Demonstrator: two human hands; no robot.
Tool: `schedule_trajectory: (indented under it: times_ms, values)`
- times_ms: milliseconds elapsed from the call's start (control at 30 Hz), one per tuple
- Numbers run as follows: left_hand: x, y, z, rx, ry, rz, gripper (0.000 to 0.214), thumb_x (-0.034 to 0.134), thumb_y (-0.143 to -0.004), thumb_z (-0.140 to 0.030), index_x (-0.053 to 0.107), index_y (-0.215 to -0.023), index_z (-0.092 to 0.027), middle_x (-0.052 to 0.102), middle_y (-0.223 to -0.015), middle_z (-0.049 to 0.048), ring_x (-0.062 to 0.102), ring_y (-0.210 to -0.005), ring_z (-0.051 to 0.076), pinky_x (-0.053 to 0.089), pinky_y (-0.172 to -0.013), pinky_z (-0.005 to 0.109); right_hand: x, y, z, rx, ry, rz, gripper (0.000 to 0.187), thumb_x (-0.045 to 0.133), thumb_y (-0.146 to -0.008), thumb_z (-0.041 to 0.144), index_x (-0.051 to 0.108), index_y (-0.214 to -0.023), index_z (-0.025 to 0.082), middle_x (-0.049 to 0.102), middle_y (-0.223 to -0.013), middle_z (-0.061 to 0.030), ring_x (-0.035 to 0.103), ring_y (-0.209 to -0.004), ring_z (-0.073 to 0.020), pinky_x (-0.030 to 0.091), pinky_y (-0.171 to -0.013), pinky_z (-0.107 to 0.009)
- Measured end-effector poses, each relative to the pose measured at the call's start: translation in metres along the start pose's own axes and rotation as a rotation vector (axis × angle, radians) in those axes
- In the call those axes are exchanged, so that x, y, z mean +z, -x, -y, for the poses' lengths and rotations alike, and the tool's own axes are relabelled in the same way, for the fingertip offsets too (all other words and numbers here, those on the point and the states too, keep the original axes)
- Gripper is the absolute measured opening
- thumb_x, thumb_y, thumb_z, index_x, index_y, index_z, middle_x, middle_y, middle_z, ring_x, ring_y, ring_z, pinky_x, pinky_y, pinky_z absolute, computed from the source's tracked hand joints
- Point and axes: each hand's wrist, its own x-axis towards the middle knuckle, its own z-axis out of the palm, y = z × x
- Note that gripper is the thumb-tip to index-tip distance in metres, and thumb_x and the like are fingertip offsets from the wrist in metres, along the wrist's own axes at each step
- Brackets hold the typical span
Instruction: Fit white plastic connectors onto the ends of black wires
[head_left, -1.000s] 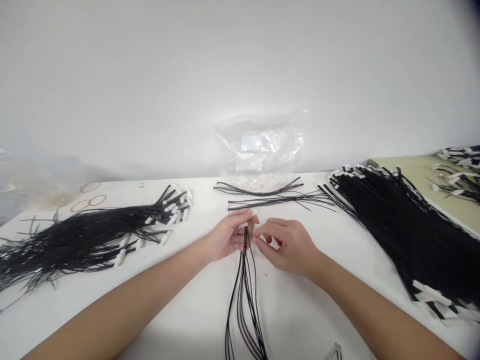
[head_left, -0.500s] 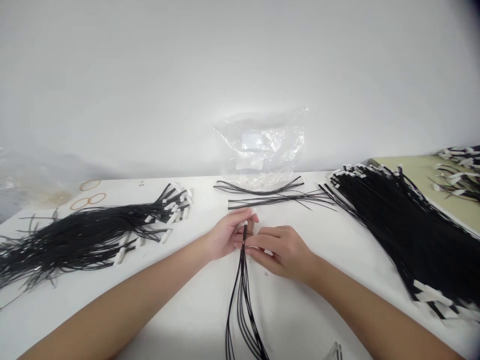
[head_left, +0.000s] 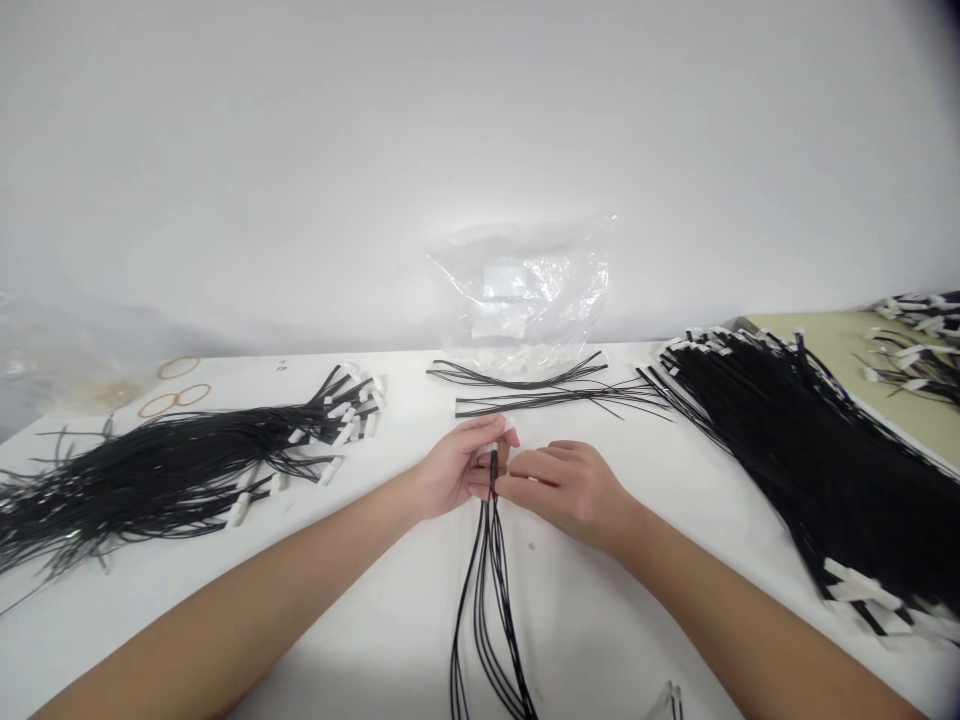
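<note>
My left hand point(head_left: 454, 468) is closed on a small white connector point(head_left: 487, 449) at the top end of a bunch of thin black wires point(head_left: 487, 590), which trail down toward me over the white table point(head_left: 375, 600). My right hand point(head_left: 562, 485) is beside it, fingers pinched on the same wires just below the connector. The two hands touch at the fingertips. How the wire ends sit in the connector is hidden by my fingers.
A heap of black wires with white connectors point(head_left: 172, 470) lies at the left, a larger heap point(head_left: 810, 450) at the right. Loose black wires point(head_left: 540, 390) lie beyond my hands before a clear plastic bag point(head_left: 525, 300). Rubber bands point(head_left: 176, 385) rest far left.
My right hand shifted slightly left and closed in on the wires at the connector. My left hand and the wire bunch have hardly moved.
</note>
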Motion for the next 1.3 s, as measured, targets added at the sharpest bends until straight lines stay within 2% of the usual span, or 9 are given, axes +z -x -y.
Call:
schedule_trajectory:
  times_ms: [367,600,933,1300]
  values:
    - [0.000,0.001,-0.001,-0.010,0.001,0.023,0.023,0.052,-0.082,-0.039,0.052,-0.078,-0.016,0.027,-0.054,-0.0052,0.017,-0.040,0.002,0.012,-0.037,0.017,-0.006,-0.002,-0.004,-0.064,0.034,0.024,0.021,0.047,-0.075,0.000,0.054,-0.072,0.020,0.047,-0.061,0.0063,0.027,-0.051,-0.0050,0.019,-0.049,-0.021]
    - [0.002,0.002,-0.002,-0.027,-0.011,0.008,0.025,0.053,-0.081,-0.040,0.051,-0.078,-0.016,0.026,-0.054,-0.0054,0.018,-0.040,0.002,0.012,-0.039,0.018,-0.001,0.005,-0.007,0.007,-0.049,0.032,0.023,0.048,-0.075,0.000,0.056,-0.082,0.021,0.053,-0.067,0.0064,0.032,-0.054,-0.0042,0.024,-0.052,-0.020]
    - [0.000,0.000,0.000,-0.012,-0.024,0.022,0.024,0.052,-0.082,-0.040,0.052,-0.078,-0.016,0.028,-0.055,-0.0054,0.018,-0.040,0.002,0.015,-0.040,0.019,0.005,0.004,-0.004,0.055,0.005,-0.043,0.021,0.048,-0.075,0.001,0.055,-0.074,0.021,0.046,-0.059,0.0066,0.027,-0.050,-0.0049,0.024,-0.050,-0.020]
    - [0.002,0.000,0.001,0.017,-0.035,0.018,0.026,0.053,-0.082,-0.040,0.048,-0.073,-0.015,0.031,-0.057,-0.0045,0.020,-0.041,0.003,0.019,-0.039,0.018,0.005,-0.003,-0.003,-0.012,0.049,-0.023,0.019,0.045,-0.079,0.002,0.054,-0.077,0.019,0.051,-0.065,0.0065,0.032,-0.051,-0.0032,0.021,-0.048,-0.020]
